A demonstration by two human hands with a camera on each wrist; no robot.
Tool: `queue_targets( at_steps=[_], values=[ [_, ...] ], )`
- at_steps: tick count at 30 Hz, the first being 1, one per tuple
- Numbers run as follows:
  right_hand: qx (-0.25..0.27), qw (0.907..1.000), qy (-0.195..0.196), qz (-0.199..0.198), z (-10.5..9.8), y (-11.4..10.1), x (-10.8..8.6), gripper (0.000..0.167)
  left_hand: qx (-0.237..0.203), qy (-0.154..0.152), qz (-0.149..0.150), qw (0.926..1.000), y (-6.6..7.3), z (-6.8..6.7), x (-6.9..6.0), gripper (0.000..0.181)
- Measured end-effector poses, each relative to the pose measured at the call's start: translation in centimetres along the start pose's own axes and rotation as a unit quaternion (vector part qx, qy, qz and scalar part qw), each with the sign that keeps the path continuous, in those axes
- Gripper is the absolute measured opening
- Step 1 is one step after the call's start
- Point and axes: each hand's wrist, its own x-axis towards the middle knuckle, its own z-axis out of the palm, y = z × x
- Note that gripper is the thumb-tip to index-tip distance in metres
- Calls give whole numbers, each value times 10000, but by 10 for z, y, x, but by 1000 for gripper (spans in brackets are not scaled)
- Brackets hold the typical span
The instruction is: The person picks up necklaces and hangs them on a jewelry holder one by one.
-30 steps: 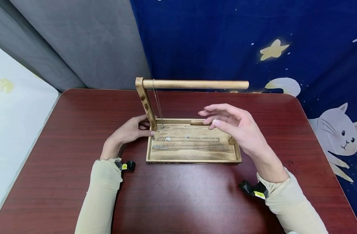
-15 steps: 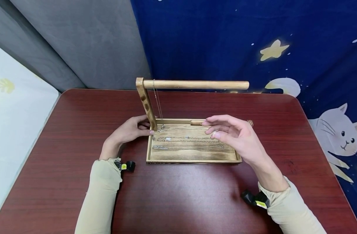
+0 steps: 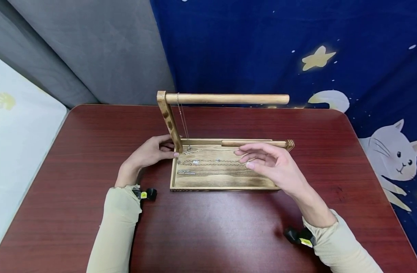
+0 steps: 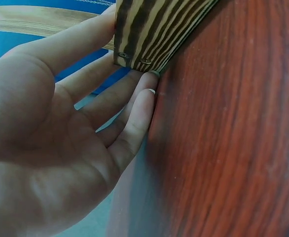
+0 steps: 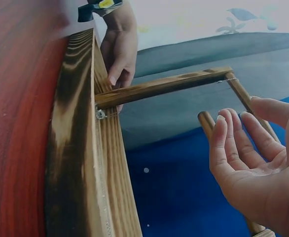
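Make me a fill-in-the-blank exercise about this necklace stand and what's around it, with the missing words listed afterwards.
1. Of the upper bar and the lower bar, the hanging necklace loops over the ____ one.
2. The hand beside the wooden post, at the end of the tray, is the person's ____ hand.
3. The right hand has ____ between its thumb and fingers.
4. The animal pictured on the blue cloth is a ____.

Missing words: upper; left; nothing; cat.

Cream sleeves (image 3: 117,223), black cameras (image 3: 151,194), yellow labels (image 3: 144,195)
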Motion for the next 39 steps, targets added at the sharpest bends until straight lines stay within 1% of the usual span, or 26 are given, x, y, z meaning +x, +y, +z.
queue_targets(
  at_steps=[4,12,17,21,27,39],
  values=[
    [-40,10000,-6,59,-1,4,-2,33,-38,-3,-24,10000,-1,0,1,53],
    [-281,9996,-48,31,-2,15,-2,34,-48,-4,-18,10000,-2,0,3,56],
    [-408,9991,-105,7,-1,21,-3,34,-29,-12,13,10000,-1,-1,4,53],
    [-530,9985,-160,5,1,26,-2,33,-23,-1,-48,10000,-1,-2,5,52],
    [-775,9969,-105,48,3,33,-4,32,-76,-16,-55,10000,-1,-2,4,52],
    [-840,9961,-87,247,3,45,1,33,-161,-37,-29,9999,-4,-1,4,52]
  ],
)
